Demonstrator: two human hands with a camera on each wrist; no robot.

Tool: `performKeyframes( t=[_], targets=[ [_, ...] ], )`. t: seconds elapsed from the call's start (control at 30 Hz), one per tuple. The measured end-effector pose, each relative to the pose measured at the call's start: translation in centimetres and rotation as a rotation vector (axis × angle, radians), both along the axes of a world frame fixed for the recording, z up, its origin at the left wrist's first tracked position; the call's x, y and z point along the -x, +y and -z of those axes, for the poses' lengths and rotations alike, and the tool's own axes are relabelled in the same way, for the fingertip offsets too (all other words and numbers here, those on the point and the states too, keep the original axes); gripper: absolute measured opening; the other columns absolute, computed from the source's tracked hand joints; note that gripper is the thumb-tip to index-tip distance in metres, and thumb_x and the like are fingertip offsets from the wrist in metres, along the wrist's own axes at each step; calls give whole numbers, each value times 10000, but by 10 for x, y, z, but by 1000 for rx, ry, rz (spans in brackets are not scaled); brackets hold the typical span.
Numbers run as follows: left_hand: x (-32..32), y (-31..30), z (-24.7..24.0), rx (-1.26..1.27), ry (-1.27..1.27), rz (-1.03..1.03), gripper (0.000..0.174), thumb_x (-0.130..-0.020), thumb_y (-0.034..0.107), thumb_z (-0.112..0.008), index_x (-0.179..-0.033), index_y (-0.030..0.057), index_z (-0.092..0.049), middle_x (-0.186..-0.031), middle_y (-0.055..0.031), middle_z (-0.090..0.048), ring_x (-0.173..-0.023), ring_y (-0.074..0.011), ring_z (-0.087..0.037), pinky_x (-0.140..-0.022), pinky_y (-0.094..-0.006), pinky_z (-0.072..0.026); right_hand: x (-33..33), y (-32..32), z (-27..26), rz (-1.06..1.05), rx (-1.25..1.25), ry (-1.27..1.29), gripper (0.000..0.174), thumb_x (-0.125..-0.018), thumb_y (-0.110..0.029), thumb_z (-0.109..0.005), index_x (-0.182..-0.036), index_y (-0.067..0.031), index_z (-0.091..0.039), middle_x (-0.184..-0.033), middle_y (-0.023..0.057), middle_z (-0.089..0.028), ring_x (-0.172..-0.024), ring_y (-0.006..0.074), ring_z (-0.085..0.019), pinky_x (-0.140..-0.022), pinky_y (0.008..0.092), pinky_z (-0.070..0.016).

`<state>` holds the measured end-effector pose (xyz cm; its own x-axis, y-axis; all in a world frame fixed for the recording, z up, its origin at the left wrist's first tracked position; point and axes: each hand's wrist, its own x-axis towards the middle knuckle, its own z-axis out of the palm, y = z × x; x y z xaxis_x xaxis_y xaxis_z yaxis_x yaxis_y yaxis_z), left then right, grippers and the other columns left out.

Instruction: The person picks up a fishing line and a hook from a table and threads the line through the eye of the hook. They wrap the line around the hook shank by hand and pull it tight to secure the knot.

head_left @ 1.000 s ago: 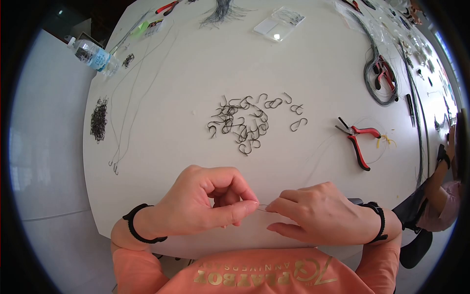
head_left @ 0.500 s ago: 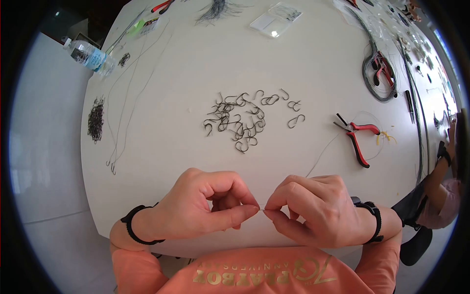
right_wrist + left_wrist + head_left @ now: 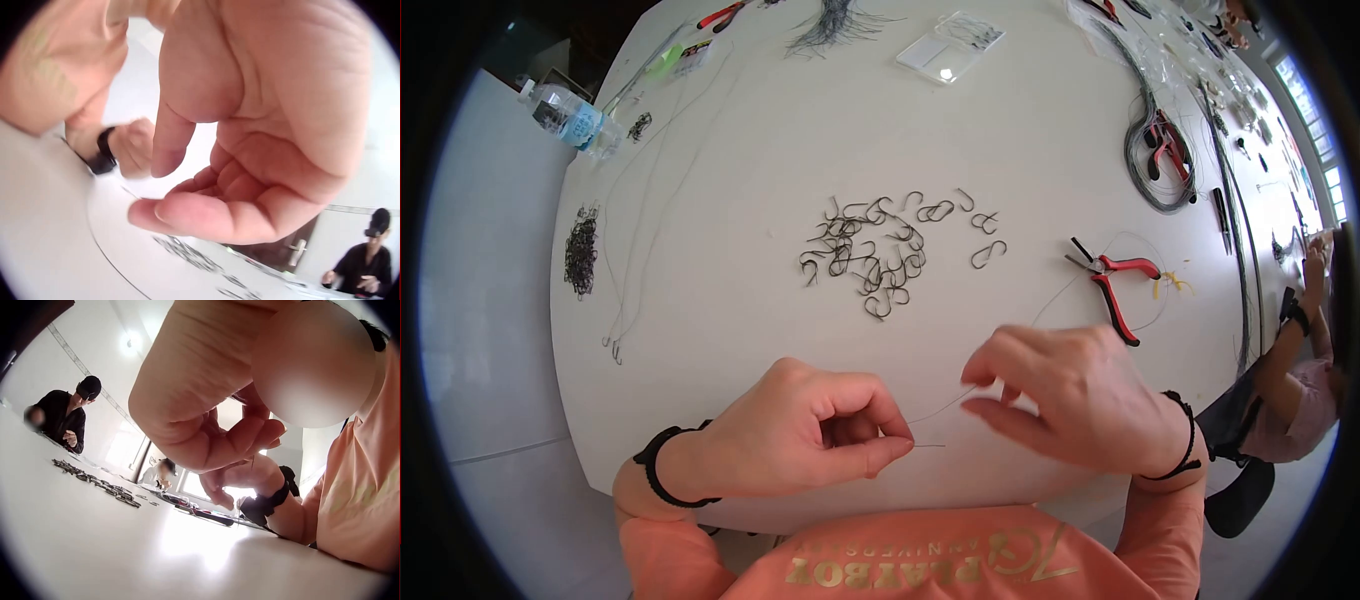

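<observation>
Thumb and index finger of the left hand (image 3: 820,430) pinch a thin line (image 3: 943,406) in the head view; a short end sticks out rightward from the fingertips, and a longer strand runs up past the right fingers toward the pliers (image 3: 1112,278). The right hand (image 3: 1080,400) is raised at the right, thumb and index finger apart, with nothing seen gripped between them. In the right wrist view that gap between thumb and fingers shows on the right hand (image 3: 250,144). The left wrist view shows the left hand (image 3: 206,394) close up.
Loose hooks (image 3: 870,250) lie mid-table, with a dark hook pile (image 3: 581,255) and a bottle (image 3: 572,118) at left. A clear case (image 3: 950,48) stands at the back. Coiled wire (image 3: 1140,165) lies at right, near another person's arm (image 3: 1285,340).
The right hand has parted from the left fingertips, moving right and slightly up, its thumb and index finger now spread. The left hand keeps its pinch, and more line shows between the hands.
</observation>
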<state>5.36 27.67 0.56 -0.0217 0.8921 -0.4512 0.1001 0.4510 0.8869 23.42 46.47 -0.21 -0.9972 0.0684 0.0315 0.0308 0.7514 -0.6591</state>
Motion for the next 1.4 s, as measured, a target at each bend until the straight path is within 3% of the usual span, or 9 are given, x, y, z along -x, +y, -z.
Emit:
performKeyframes(
  t=[0.07,0.13,0.23,0.37,0.43,0.63,0.77,1.07,1.4],
  targets=[
    [0,-1,2,-22,9,12,41,-872,33,-734,-903,21,-710,-712,-20,-712,-624,-63,-685,-545,-191,-484,8,14,4,227,-283,1,133,-868,-72,-706,-968,-51,-621,-878,69,-661,-714,219,-690,-628,355,-509],
    [-1,-2,5,-52,-12,9,37,-876,38,-732,-901,23,-711,-719,-18,-714,-629,-61,-687,-545,-190,-487,19,27,17,360,-378,109,111,-885,-55,-679,-987,-54,-633,-895,73,-662,-745,242,-687,-646,368,-507],
    [0,-1,4,-54,6,34,36,-878,41,-733,-900,23,-712,-727,-18,-715,-630,-65,-690,-549,-191,-492,28,40,37,372,-400,118,125,-891,-85,-673,-1008,-77,-631,-906,69,-636,-828,271,-661,-653,408,-515],
    [-1,-2,4,-87,4,18,41,-880,42,-732,-909,23,-711,-734,-21,-716,-639,-69,-694,-553,-193,-496,30,38,35,374,-437,51,123,-895,-95,-671,-1016,-95,-650,-904,67,-623,-818,267,-659,-658,406,-521],
    [-1,-3,3,-86,-10,2,41,-880,39,-731,-911,23,-710,-733,-23,-715,-642,-74,-696,-556,-194,-499,30,36,36,372,-465,80,111,-877,-83,-696,-980,-87,-656,-892,65,-631,-725,269,-656,-634,391,-507],
    [-2,-3,2,-103,1,29,32,-873,20,-731,-896,22,-710,-741,-30,-716,-632,-75,-695,-539,-193,-487,30,34,37,380,-528,28,108,-864,-91,-711,-943,-83,-638,-885,59,-615,-749,276,-656,-630,404,-505],
    [-3,-5,-4,-137,38,6,33,-868,11,-732,-890,17,-709,-737,-39,-715,-623,-78,-692,-527,-193,-480,33,27,36,379,-493,95,109,-863,-91,-709,-935,-74,-629,-877,64,-609,-758,283,-656,-638,407,-505],
    [2,-6,-15,-110,54,-133,39,-860,8,-722,-846,3,-686,-702,-33,-686,-573,-86,-651,-509,-209,-472,28,38,31,350,-494,-108,92,-852,-59,-683,-886,-41,-599,-871,82,-628,-772,301,-656,-672,405,-501],
    [3,-5,-15,-36,-6,-234,63,-870,36,-719,-853,-2,-671,-718,-34,-667,-592,-80,-630,-518,-209,-486,24,49,24,299,-229,-146,108,-800,-76,-660,-877,-8,-627,-788,115,-682,-774,296,-665,-713,386,-508]
  ],
)
